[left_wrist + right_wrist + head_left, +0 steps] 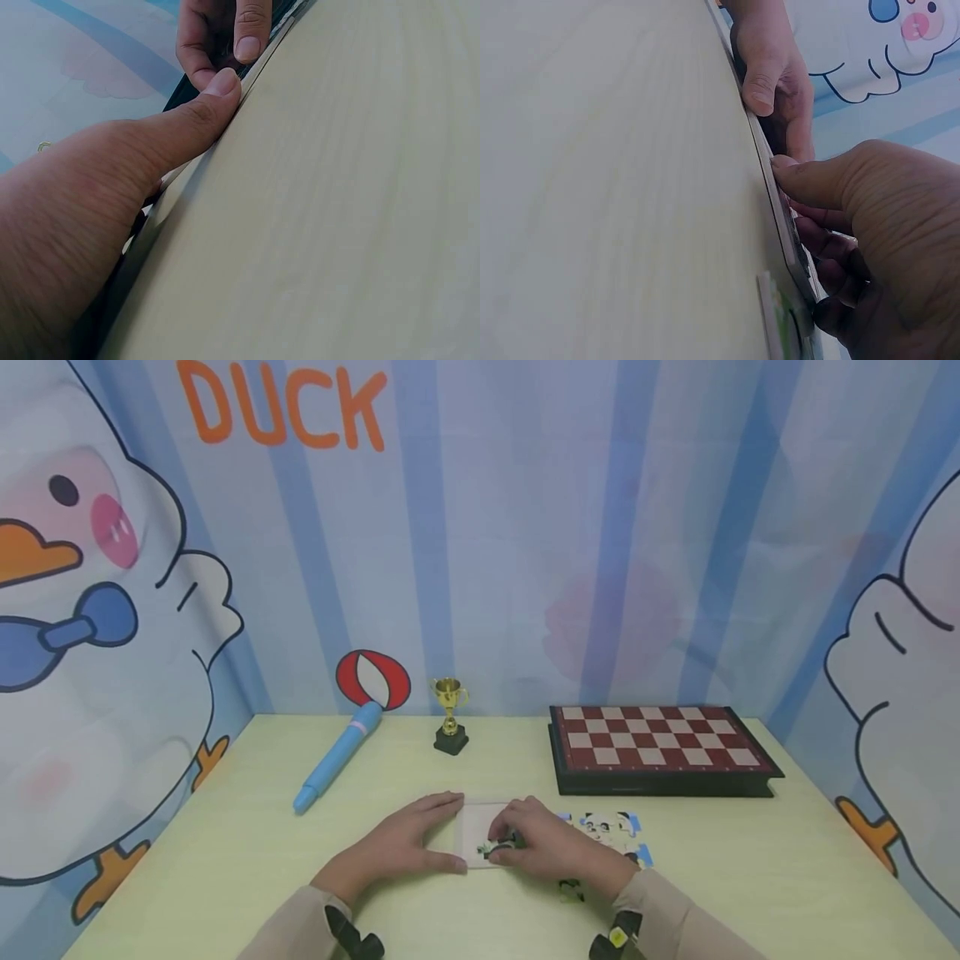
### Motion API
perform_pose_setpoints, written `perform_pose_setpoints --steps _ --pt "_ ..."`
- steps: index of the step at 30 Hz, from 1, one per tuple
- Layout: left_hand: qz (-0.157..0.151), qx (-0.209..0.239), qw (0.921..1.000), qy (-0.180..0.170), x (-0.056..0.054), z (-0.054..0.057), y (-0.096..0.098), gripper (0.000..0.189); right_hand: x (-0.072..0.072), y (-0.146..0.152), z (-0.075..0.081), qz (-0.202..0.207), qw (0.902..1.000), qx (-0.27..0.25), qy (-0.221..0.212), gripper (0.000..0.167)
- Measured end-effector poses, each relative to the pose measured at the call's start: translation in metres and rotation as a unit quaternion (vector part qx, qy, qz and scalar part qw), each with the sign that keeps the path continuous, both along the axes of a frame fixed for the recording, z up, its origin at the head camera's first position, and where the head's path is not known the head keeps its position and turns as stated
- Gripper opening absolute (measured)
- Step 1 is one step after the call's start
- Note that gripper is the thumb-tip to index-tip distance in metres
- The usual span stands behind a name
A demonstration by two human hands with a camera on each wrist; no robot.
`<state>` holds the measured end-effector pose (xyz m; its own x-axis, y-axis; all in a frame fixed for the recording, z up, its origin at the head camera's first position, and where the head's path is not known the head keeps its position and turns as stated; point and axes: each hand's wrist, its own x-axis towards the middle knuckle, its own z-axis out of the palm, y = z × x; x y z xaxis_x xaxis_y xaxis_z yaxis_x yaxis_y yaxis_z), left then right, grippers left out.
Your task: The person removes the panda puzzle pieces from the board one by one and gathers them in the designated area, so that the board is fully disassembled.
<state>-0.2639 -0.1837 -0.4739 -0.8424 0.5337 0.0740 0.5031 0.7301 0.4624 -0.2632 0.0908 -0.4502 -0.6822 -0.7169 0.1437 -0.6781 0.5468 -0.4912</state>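
A pale, flat puzzle tray [474, 818] lies on the table between both hands. My left hand [412, 842] rests along the tray's left side, fingers at the far corner and thumb at the near one, all nearly straight. Over the tray, my right hand [542, 839] pinches a small puzzle piece [495, 847] with green and dark print between thumb and fingers. Its underside is hidden by the hand. In the left wrist view the left thumb [199, 116] touches the tray's edge. Several panda-printed puzzle pieces [607, 827] lie right of the tray, partly covered by the right forearm.
Near the right wrist lies another puzzle piece [572, 889] with green print. A folded chessboard case [663, 783] sits at the back right. Behind the tray stands a small gold trophy [450, 739] on a black base. A blue cylindrical stick [337, 762] lies at the left, before the fabric backdrop.
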Motion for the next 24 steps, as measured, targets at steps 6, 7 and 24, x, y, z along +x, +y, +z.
perform_pose_setpoints --steps 6,7,24 --pt "0.001 0.005 1.0000 -0.003 -0.0002 -0.0001 -0.0005 0.103 0.0011 -0.0001 0.0001 -0.014 0.9995 -0.016 -0.023 0.023" --pt "0.001 0.007 1.0000 -0.005 -0.0005 -0.0005 -0.0006 0.103 0.0011 0.0000 0.0002 -0.016 0.9994 -0.018 -0.026 0.023" --pt "0.000 0.001 1.0000 -0.002 0.0000 -0.0002 0.0000 0.102 -0.0010 0.0003 0.0001 0.002 0.9969 -0.051 -0.059 0.016"
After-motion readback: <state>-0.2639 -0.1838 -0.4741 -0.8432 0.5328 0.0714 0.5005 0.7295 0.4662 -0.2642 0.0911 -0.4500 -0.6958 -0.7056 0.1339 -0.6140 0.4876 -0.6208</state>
